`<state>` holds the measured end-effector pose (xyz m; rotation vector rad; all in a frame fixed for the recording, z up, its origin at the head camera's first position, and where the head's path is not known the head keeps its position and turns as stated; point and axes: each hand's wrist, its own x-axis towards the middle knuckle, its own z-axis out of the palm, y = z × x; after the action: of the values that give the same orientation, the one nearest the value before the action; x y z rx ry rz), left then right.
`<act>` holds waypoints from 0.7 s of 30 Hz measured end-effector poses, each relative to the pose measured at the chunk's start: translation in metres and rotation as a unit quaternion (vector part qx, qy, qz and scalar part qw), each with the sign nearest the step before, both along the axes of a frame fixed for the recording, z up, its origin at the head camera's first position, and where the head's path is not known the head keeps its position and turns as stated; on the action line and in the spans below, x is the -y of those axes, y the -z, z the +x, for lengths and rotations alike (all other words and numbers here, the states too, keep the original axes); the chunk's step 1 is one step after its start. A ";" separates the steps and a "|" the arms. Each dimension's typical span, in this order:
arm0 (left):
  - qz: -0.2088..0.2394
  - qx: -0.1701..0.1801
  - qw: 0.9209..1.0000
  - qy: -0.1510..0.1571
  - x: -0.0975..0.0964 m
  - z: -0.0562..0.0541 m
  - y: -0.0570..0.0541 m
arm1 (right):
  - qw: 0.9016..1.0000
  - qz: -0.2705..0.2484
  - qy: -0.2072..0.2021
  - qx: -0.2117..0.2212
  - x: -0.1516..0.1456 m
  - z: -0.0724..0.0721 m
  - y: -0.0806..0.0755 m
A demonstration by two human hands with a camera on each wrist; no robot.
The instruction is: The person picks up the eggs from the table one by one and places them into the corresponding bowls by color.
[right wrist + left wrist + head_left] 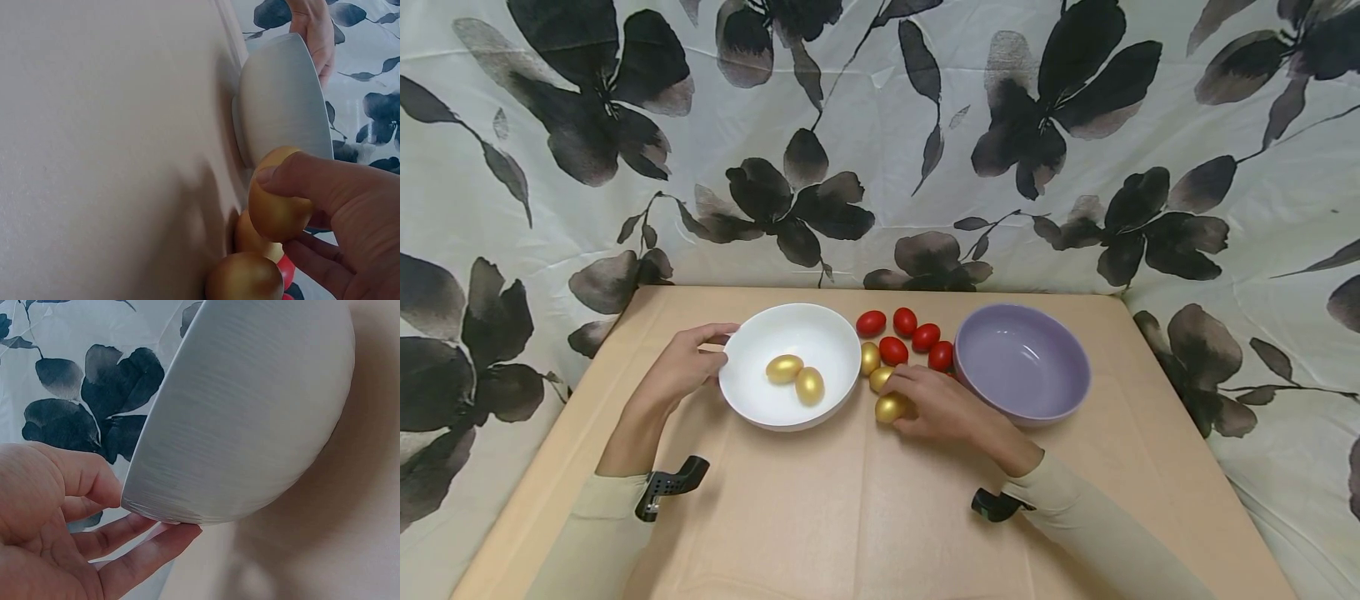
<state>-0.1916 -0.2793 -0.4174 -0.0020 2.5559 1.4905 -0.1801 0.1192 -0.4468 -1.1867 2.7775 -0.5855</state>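
In the head view, a white bowl point(752, 392) holds two gold eggs, one gold egg point(784, 369) next to another gold egg point(809, 386). My left hand point(688, 362) grips the bowl's left rim; in the left wrist view, thumb and fingers pinch the edge of the bowl point(250, 412). Between the bowls my right hand point(936, 404) pinches a gold egg point(278, 203) between thumb and fingers. Close by lie more gold eggs, one gold egg point(869, 358) beside the white bowl and one point(880, 379) partly covered by my fingers.
Several red eggs point(893, 351) lie in a group behind my right hand. A purple bowl point(1022, 362) stands to their right, with nothing seen inside. The beige tabletop point(820, 517) reaches toward me, and a floral cloth point(880, 167) hangs behind it.
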 end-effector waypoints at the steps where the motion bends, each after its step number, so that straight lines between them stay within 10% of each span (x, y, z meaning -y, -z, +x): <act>1: 0.000 0.000 1.000 0.000 0.000 0.000 0.000 | 1.000 -0.003 0.003 0.001 0.000 0.000 0.000; 21: -0.004 0.005 1.000 -0.003 -0.001 0.001 -0.001 | 0.990 -0.136 0.009 0.040 -0.003 -0.009 -0.007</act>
<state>-0.1911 -0.2780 -0.4161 -0.0185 2.5564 1.4776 -0.1887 0.1225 -0.4402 -1.1516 2.7078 -1.0160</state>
